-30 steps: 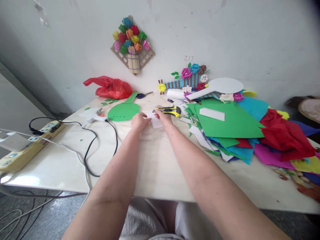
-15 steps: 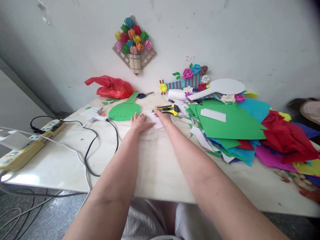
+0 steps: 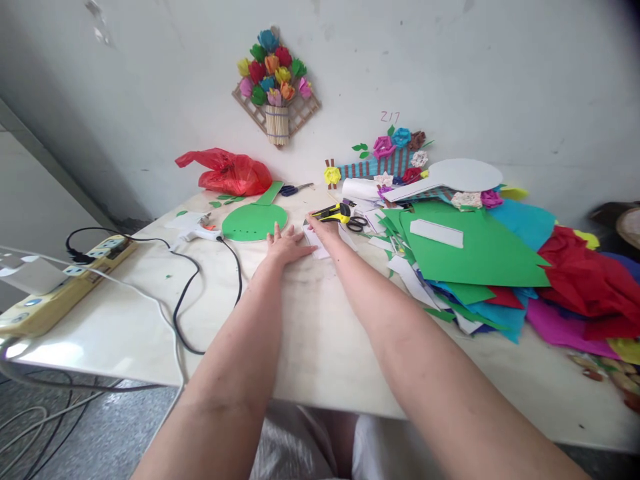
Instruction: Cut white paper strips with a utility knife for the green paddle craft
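Note:
A yellow and black utility knife (image 3: 336, 213) is gripped in my right hand (image 3: 326, 232), its blade end pointing left. Beneath that hand lies a small white piece of card (image 3: 320, 249) on the table. My left hand (image 3: 284, 245) rests with fingers spread at the card's left side, the thumb reaching towards it. Just beyond my left hand is a round green card piece (image 3: 255, 223) with a strip-like handle. Scissors with dark handles (image 3: 357, 223) lie right of the knife.
To the left are a white glue gun (image 3: 200, 231), its black cord, and a yellow power strip (image 3: 65, 287). A red plastic bag (image 3: 235, 175) lies at the back. Green card (image 3: 480, 257), paper scraps and a white paddle-shaped piece (image 3: 460, 175) are piled on the right.
The whole view has shifted slightly, so things appear a little further right. My right hand still holds the knife over the card, and the scissors' handles now show beside it.

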A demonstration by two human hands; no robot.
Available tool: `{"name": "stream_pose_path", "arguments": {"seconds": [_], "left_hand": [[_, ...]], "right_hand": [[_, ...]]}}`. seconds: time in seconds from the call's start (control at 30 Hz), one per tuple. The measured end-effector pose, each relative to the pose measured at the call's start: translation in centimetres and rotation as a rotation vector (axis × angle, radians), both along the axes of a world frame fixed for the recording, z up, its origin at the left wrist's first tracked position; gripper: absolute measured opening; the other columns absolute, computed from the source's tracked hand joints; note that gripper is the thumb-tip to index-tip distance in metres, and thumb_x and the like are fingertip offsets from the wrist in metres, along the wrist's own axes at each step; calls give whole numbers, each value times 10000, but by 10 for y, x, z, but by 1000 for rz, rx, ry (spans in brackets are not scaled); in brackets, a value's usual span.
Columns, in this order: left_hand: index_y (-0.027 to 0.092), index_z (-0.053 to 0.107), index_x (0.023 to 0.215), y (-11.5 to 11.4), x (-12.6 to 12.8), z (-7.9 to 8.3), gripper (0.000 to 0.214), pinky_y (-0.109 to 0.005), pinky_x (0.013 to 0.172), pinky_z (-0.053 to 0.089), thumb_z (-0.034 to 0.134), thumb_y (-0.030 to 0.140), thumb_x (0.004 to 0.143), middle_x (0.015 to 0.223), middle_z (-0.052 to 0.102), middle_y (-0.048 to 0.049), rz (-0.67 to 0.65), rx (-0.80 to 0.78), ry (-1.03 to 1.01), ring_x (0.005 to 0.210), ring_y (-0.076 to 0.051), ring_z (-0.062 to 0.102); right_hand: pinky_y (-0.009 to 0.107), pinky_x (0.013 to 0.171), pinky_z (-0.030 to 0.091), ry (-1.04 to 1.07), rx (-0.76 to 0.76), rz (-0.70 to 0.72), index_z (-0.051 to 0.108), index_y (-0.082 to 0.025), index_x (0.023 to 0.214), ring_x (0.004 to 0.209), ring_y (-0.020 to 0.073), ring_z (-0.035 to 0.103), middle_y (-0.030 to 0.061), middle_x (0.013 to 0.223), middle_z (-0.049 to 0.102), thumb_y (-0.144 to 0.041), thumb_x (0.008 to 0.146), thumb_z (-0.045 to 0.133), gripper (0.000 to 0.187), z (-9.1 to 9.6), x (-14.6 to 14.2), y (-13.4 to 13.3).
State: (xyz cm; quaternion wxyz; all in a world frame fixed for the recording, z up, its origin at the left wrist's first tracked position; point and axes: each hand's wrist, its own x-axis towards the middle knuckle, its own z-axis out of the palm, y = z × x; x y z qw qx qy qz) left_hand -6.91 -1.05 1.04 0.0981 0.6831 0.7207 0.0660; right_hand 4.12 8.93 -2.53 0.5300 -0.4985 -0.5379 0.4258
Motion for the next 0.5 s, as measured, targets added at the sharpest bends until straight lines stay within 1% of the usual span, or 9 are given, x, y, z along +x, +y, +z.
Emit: {"name": "stream_pose_path", "arguments": {"seconds": [0.1,0.23,0.37,0.5], "left_hand": [[332,413,1523,1,0,0,848,-605,1198,44,445,789,809,1658,205,2,-4,-14,3,1508,-398,-94],[323,391,1535,1,0,2,847,-601,1198,25,437,776,821,1662,179,-3,-12,-34,-3,1511,-390,-89],[305,379,1543,-2,0,5,828,-595,1199,23,424,747,844,1663,160,-10,-25,-51,7,1513,-380,-83],[314,353,1551,-3,0,7,807,-599,1197,37,425,716,855,1662,150,-8,-29,-67,25,1514,-375,-67]], "right_hand": [[269,741,516,-39,-20,-20,715,-252,779,670,146,660,-61,548,622,-408,710,740,173,0,-2,4],[273,758,519,-82,-44,-7,716,-255,763,703,151,670,-57,554,629,-434,712,742,187,-1,-4,6],[275,766,519,-79,-44,-10,716,-259,769,704,149,668,-58,553,626,-446,715,740,196,-2,-2,6],[279,770,523,-74,-51,-13,708,-252,761,718,155,674,-54,560,629,-452,715,741,208,-2,-1,5]]}}
